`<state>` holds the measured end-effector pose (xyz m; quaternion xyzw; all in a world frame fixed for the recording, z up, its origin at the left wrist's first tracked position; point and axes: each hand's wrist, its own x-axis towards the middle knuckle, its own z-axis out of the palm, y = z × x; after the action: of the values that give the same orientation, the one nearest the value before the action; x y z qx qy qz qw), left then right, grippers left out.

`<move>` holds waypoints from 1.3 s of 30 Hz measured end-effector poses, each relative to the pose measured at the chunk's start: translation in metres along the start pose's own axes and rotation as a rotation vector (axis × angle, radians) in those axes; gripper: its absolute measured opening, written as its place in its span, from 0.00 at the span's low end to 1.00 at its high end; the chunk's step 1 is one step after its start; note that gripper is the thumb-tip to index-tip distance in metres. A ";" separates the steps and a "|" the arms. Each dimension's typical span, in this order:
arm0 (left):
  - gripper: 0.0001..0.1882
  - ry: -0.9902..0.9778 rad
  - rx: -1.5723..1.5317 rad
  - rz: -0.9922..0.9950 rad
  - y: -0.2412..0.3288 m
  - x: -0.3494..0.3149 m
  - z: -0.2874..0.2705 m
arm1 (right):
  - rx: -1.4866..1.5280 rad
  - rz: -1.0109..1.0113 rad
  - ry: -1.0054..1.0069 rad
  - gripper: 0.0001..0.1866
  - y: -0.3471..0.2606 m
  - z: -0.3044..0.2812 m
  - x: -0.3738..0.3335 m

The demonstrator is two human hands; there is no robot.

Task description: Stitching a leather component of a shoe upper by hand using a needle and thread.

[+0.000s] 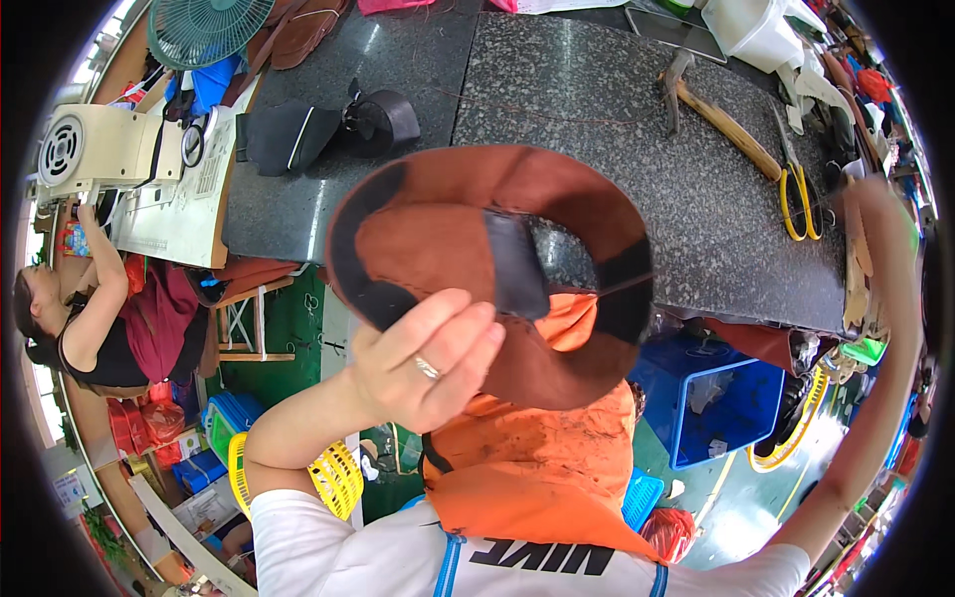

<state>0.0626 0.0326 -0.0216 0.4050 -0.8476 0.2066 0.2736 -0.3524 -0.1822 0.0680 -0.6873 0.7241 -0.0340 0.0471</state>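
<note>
My left hand [428,358] grips a curved, ring-shaped piece of brown leather [428,249] with black patches, raised over the table's near edge. Its fingers are closed on the piece's lower part, and one wears a ring. A black band spans the piece next to an opening. My right arm stretches far to the right; the right hand [867,204] is smeared by motion near the table's right edge, so its fingers do not show. Nearest to it are yellow-handled scissors [799,199]. A wood-handled hammer [731,127] lies beyond them.
The dark speckled stone table [557,90] bears a black leather piece [288,137] at left. Below its edge stands a blue bin [731,398]. A co-worker [119,318] sits at a cream sewing machine [109,149] on the left. A green fan [207,28] stands at the far left.
</note>
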 end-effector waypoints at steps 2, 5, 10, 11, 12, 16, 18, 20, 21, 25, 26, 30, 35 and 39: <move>0.07 0.047 -0.032 0.038 -0.005 0.008 0.001 | -0.062 -0.048 0.151 0.10 0.024 -0.011 -0.003; 0.07 0.111 -0.069 0.135 0.000 0.030 -0.002 | -0.188 -0.376 0.561 0.09 0.029 0.001 0.010; 0.06 0.042 0.017 0.112 0.011 0.008 0.000 | 0.617 -1.293 0.057 0.08 -0.134 0.046 -0.098; 0.06 0.047 0.024 0.122 0.011 0.011 0.000 | 0.629 -1.341 0.144 0.10 -0.145 0.051 -0.104; 0.06 0.052 0.032 0.130 0.012 0.013 0.001 | 0.660 -1.321 0.159 0.14 -0.152 0.056 -0.110; 0.06 0.085 0.033 0.191 0.008 0.024 -0.001 | 0.628 -1.335 0.182 0.17 -0.159 0.073 -0.111; 0.06 0.067 0.106 0.328 0.003 0.030 -0.004 | 0.649 -1.326 0.192 0.17 -0.161 0.075 -0.111; 0.07 0.041 0.109 0.354 0.001 0.033 -0.008 | 0.632 -1.337 0.208 0.17 -0.162 0.075 -0.111; 0.07 0.016 0.115 0.383 0.000 0.033 -0.008 | 0.629 -1.334 0.205 0.17 -0.161 0.077 -0.111; 0.08 0.042 0.089 0.340 0.004 0.028 -0.005 | 0.641 -1.362 0.181 0.18 -0.161 0.076 -0.113; 0.08 0.043 0.095 0.350 0.002 0.030 -0.006 | 0.646 -1.365 0.171 0.18 -0.161 0.075 -0.114; 0.09 0.027 0.072 0.320 0.006 0.027 -0.003 | 0.602 -1.371 0.139 0.17 -0.160 0.074 -0.113; 0.10 -0.039 -0.016 0.232 0.013 0.028 -0.009 | 0.477 -1.434 0.132 0.15 -0.161 0.066 -0.109; 0.11 -0.254 -0.361 -0.031 0.002 0.055 -0.017 | 0.631 -1.530 -0.325 0.12 -0.179 0.074 -0.083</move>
<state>0.0372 0.0120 0.0264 0.3853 -0.8922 -0.0052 0.2357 -0.1623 -0.1076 0.0167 -0.9393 -0.0005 -0.1580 0.3044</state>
